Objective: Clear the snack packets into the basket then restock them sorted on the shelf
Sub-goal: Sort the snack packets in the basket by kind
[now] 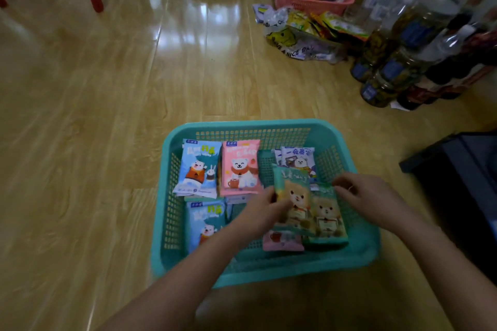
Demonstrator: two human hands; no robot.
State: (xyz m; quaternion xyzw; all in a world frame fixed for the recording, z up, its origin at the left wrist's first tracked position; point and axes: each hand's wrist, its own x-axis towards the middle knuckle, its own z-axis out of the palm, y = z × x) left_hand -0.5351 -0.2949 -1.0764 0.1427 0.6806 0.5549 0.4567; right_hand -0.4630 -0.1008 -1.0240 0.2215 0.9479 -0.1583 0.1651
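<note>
The basket (269,124) is sitting on the floor (107,88), packets (240,166) lying inside. Bottles (398,67) are standing at two o'clock, a second basket (309,4) sitting at one.

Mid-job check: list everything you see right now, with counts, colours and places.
teal basket: 1, teal, floor
blue packets: 2, blue, basket's left side
pink packets: 2, pink, back middle and front
green packets: 2, green, basket's right front
white packet: 1 at least, white, back right
pink basket: 1, pink, far right
bottles: many, clear and dark, floor right
loose snack bags: pile, yellow and clear, before pink basket
left hand: 1, holds one green packet
right hand: 1, at other green packet, grip unclear
</note>
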